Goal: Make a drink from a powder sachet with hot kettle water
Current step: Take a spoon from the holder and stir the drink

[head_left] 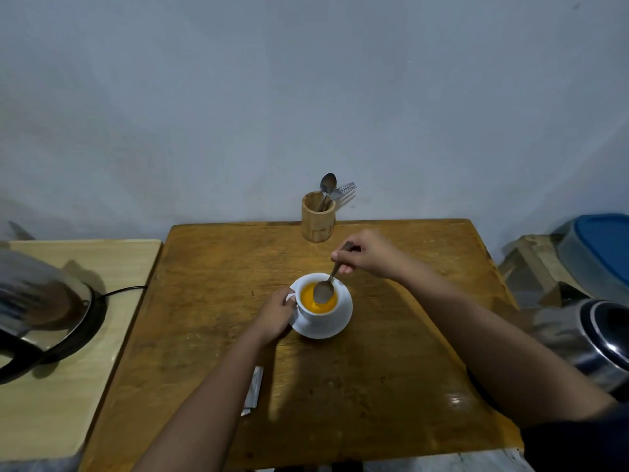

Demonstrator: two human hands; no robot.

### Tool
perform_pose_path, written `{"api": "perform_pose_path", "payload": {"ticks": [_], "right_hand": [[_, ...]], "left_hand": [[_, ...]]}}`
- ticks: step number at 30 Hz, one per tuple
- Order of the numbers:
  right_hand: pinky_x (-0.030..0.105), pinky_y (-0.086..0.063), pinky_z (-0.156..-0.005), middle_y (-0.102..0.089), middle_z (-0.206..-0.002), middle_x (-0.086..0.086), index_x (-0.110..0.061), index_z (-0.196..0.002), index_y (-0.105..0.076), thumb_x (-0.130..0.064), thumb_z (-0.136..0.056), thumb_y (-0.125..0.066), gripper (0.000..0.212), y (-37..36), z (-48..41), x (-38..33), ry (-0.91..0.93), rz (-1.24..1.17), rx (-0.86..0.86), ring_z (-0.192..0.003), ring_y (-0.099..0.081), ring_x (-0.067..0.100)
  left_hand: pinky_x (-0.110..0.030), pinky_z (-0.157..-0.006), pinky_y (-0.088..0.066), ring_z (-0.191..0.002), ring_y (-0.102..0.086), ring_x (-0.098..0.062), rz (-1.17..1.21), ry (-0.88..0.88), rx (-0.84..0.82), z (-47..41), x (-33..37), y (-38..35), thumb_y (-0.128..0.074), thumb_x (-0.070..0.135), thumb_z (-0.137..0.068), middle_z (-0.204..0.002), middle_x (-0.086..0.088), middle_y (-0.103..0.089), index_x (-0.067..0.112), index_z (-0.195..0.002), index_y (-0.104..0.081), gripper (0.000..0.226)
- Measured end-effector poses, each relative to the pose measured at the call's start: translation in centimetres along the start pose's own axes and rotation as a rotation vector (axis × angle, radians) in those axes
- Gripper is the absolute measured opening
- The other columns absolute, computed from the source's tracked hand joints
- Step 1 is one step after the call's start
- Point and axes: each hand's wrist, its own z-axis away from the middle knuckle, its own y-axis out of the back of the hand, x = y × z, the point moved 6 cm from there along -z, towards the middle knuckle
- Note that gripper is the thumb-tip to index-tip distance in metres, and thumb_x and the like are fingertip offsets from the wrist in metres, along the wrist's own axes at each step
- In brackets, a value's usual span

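Single head-worn wide-angle view, looking forward and steeply down onto the wooden bench point(391, 352) from above its near edge. Faces the plain wall point(306, 97) behind the far edge. Close enough that both forearms fill the lower frame; strong bending toward the frame's sides. No second view to overlap.

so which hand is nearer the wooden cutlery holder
Right. The right hand holds the spoon over the cup, just in front of the wooden cutlery holder. The left hand grips the cup's handle, farther toward the person.
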Motion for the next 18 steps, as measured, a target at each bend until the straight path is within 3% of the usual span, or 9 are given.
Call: {"api": "perform_pose_path", "payload": {"ticks": [2,11,15,18], "right_hand": [[0.029,-0.055,-0.075,-0.073,-0.087,0.015,-0.002,-0.1,-0.067,-0.016,-0.09,-0.059,0.02,-1.1,0.0,0.0,0.016,0.093,-0.047,-0.068,-0.065,0.011],[0.019,-0.043,-0.064,-0.07,-0.093,0.013,-0.001,-0.102,-0.068,-0.017,-0.093,-0.052,0.025,-3.8,0.3,-1.3,0.198,0.286,-0.165,-0.078,-0.058,0.014],[0.026,-0.046,-0.067,-0.068,-0.085,0.013,-0.002,-0.102,-0.066,-0.017,-0.094,-0.049,0.024,-4.1,-0.1,-1.5,0.171,0.326,-0.212,-0.072,-0.057,0.014],[0.022,-0.044,-0.062,-0.062,-0.073,0.002,-0.001,-0.102,-0.065,-0.018,-0.095,-0.049,0.024,-3.9,-0.3,-1.4,0.119,0.332,-0.215,-0.062,-0.053,0.006]], "left_hand": [[-0.037,-0.084,-0.043,-0.101,-0.055,-0.026,0.012,0.011,-0.002,0.1,0.0,0.0,-0.038,0.018,-0.096,-0.112,-0.013,-0.06,0.01,-0.108,-0.059,0.025],[-0.032,-0.08,-0.04,-0.095,-0.052,-0.021,0.006,0.04,0.001,-0.2,-0.1,-0.1,-0.037,0.018,-0.097,-0.109,-0.01,-0.058,0.009,-0.115,-0.055,0.027],[-0.032,-0.08,-0.04,-0.095,-0.051,-0.02,0.006,0.042,-0.003,-0.1,-0.1,-0.2,-0.036,0.018,-0.097,-0.106,-0.008,-0.055,0.009,-0.116,-0.054,0.027],[-0.031,-0.082,-0.039,-0.099,-0.051,-0.021,-0.002,0.04,-0.003,0.0,0.2,-0.2,-0.035,0.018,-0.098,-0.111,-0.009,-0.056,0.01,-0.117,-0.054,0.028]]}}
